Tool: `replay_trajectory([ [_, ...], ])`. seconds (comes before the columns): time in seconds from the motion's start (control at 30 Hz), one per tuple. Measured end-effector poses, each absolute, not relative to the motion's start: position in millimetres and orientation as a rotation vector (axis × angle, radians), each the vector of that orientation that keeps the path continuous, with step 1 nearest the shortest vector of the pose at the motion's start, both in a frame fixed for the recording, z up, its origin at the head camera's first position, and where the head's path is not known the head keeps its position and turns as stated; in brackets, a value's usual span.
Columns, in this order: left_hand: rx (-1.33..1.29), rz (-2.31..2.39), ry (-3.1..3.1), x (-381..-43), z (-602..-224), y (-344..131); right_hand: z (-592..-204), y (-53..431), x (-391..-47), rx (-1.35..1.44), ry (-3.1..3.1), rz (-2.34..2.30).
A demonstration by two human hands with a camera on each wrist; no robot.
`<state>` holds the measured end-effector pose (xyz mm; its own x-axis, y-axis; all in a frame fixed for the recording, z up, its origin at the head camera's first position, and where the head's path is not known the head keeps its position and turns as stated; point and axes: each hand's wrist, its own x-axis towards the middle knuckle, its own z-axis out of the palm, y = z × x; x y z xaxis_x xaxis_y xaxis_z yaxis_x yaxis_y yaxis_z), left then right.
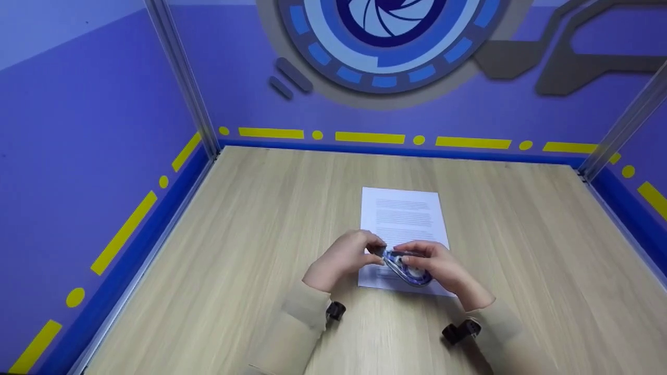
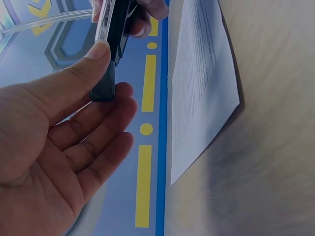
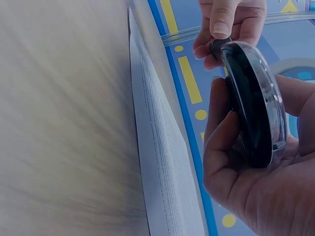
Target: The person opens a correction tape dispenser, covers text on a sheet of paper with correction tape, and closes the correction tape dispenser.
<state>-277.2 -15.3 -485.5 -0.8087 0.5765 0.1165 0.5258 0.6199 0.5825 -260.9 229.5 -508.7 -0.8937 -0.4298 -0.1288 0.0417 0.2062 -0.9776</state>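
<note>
Above a printed sheet of paper (image 1: 398, 213), both hands hold a correction tape (image 3: 251, 103) with a clear, rounded shell and a dark side. My right hand (image 1: 437, 265) grips the wide body, its fingers along the dark side in the right wrist view. At the narrow end, my left hand (image 1: 344, 258) pinches the dark cap (image 2: 103, 88) between thumb and fingers. That cap sits against the body's tip; whether it is fully seated I cannot tell. In the left wrist view the other left fingers are loosely bent below the cap.
The paper lies flat on a light wooden table (image 1: 250, 224), its text facing up. Blue-purple panels (image 1: 239, 78) with yellow marks enclose the back and sides. Each sleeve carries a small black wrist camera (image 1: 461, 332).
</note>
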Motion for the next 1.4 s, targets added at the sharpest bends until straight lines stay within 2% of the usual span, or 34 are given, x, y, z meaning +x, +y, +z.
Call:
replay_trajectory([
  [1.07, 0.991, 0.876, 2.766, -272.2, -486.4, -7.9, -510.4, 230.1, -260.8, -0.422, 2.150, -1.692],
  [1.4, 1.079, 0.850, 2.793, -269.6, -484.1, -5.2, -511.8, 231.9, -261.7, -0.480, 2.128, -1.716],
])
